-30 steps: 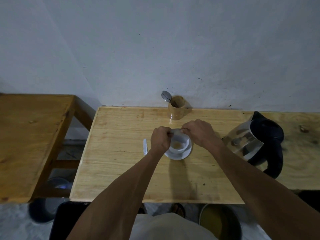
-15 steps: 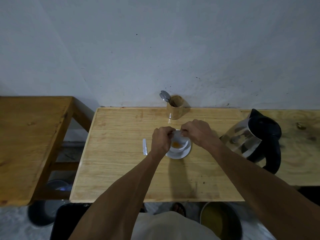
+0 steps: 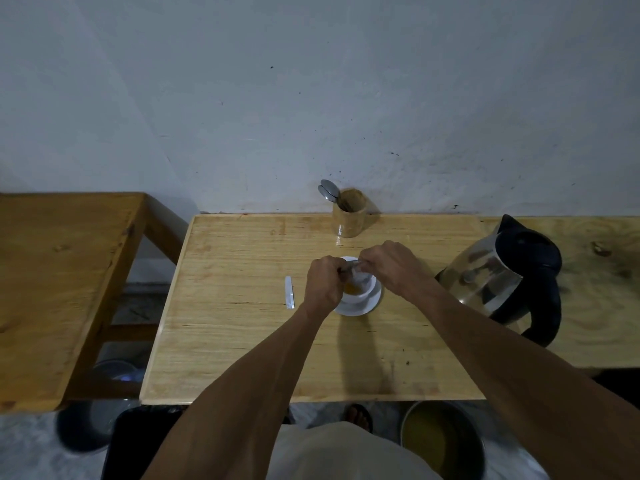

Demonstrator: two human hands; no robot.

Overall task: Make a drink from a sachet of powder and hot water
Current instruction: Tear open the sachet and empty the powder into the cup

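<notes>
A white cup (image 3: 360,295) stands on a white saucer (image 3: 363,308) in the middle of the wooden table (image 3: 242,341). Orange-yellow powder or liquid (image 3: 351,289) shows inside the cup. My left hand (image 3: 323,284) and my right hand (image 3: 391,266) meet just above the cup, both pinching a small pale sachet (image 3: 356,268) that is tipped over it. Most of the sachet is hidden by my fingers. A steel kettle (image 3: 495,278) with a black lid and handle stands to the right.
A torn white strip (image 3: 289,292) lies left of the cup. A wooden holder (image 3: 349,216) with spoons (image 3: 329,190) stands at the wall. A second wooden table (image 3: 52,289) is on the left. Below the table's front edge sit a pot (image 3: 441,441) and buckets (image 3: 86,427).
Both hands stayed over the cup holding the sachet. More orange powder now shows in the cup than a second ago. The view shifted slightly.
</notes>
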